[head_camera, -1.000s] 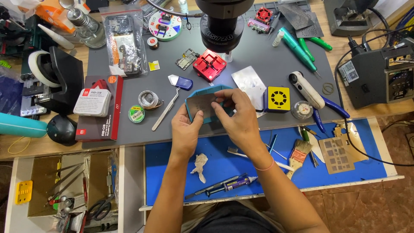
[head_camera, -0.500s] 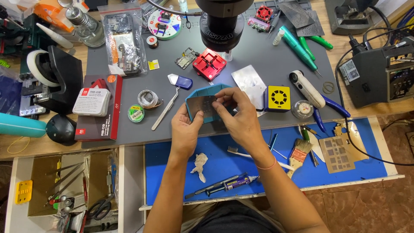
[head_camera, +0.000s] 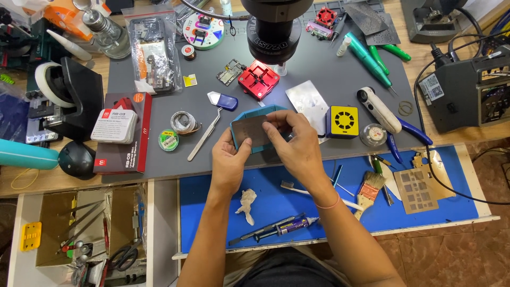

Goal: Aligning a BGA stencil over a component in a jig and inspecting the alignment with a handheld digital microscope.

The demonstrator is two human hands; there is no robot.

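- Surface (head_camera: 159,170): wooden, crowded; you work over one grey mat (head_camera: 319,74) with one blue mat (head_camera: 223,202) just in front of it, and brown tiled floor (head_camera: 478,255) shows at your right.
- Your two hands meet at the mats' shared edge: your left hand (head_camera: 227,165) pinches the lower left corner of one teal holder (head_camera: 255,133), and your right hand (head_camera: 295,141) closes over its right side, fingertips pressed on the thin metal stencil sheet (head_camera: 252,132) lying in it.
- One black microscope head (head_camera: 276,26) hangs just beyond the holder.
- Counted nearby: one red jig (head_camera: 258,79), one yellow square block (head_camera: 342,121), one pair of tweezers (head_camera: 204,135), two solder spools (head_camera: 175,130), three green-handled tools (head_camera: 372,56), one brush (head_camera: 369,188), one syringe (head_camera: 281,228).
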